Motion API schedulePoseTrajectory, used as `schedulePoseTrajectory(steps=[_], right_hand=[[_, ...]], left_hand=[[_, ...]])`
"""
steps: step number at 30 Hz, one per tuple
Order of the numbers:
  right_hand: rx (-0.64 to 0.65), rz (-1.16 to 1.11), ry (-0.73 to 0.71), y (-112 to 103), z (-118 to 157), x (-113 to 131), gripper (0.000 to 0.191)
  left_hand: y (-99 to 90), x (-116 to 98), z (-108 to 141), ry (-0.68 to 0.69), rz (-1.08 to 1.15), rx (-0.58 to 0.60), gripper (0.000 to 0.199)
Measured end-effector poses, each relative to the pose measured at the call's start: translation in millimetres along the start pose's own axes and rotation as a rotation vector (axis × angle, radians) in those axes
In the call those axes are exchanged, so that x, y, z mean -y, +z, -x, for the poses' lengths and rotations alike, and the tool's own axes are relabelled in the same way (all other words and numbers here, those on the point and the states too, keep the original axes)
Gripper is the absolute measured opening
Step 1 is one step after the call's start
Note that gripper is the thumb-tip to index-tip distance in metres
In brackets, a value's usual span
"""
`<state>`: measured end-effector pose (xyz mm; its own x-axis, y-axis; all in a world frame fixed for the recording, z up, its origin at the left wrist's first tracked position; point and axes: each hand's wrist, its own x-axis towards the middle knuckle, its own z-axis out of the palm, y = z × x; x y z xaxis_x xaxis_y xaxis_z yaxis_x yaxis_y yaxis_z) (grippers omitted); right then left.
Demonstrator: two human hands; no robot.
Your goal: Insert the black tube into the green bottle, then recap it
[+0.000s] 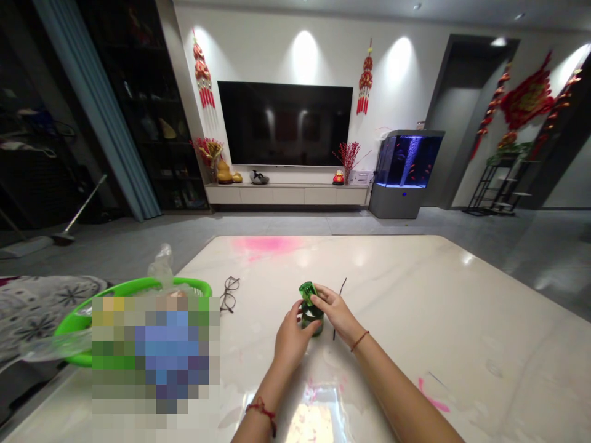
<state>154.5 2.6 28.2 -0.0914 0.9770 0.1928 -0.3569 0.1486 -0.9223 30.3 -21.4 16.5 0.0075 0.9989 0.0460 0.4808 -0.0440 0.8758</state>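
Over the middle of the pale table (392, 277) is a small green see-through container (311, 309) with a green top part (307, 291), tilted slightly to the left. My left hand (294, 335) is closed around its lower body, the thumb in front and the fingers at its left side. My right hand (333, 309) grips the green top, thumb on the near side. Whether the top is loose from the body I cannot tell. A thin dark stick (342, 287) lies partly hidden behind my right hand.
Eyeglasses (229, 295) lie left of my hands. Further left is a green basket (133, 284) holding plastic bags, partly blurred out by a mosaic. Pink stains (265, 245) mark the tabletop's far edge. Beyond stand a low TV cabinet (286, 195) and a fish tank (406, 163).
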Motion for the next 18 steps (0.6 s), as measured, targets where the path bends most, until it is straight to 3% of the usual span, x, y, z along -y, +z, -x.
schedulePoseTrajectory(steps=[6, 13, 18], right_hand=[[0.052, 0.114, -0.021, -12, 4, 5, 0.048], [0.017, 0.324, -0.038, -12, 4, 6, 0.044], [0.073, 0.309, -0.020, -18, 11, 14, 0.039]], left_hand=[[-2.1, 3, -3, 0.014, -0.008, 0.015, 0.061], [-0.1, 7, -6, 0.033, 0.023, 0.026, 0.060], [-0.1, 5, -6, 0.015, 0.012, 0.022, 0.061]])
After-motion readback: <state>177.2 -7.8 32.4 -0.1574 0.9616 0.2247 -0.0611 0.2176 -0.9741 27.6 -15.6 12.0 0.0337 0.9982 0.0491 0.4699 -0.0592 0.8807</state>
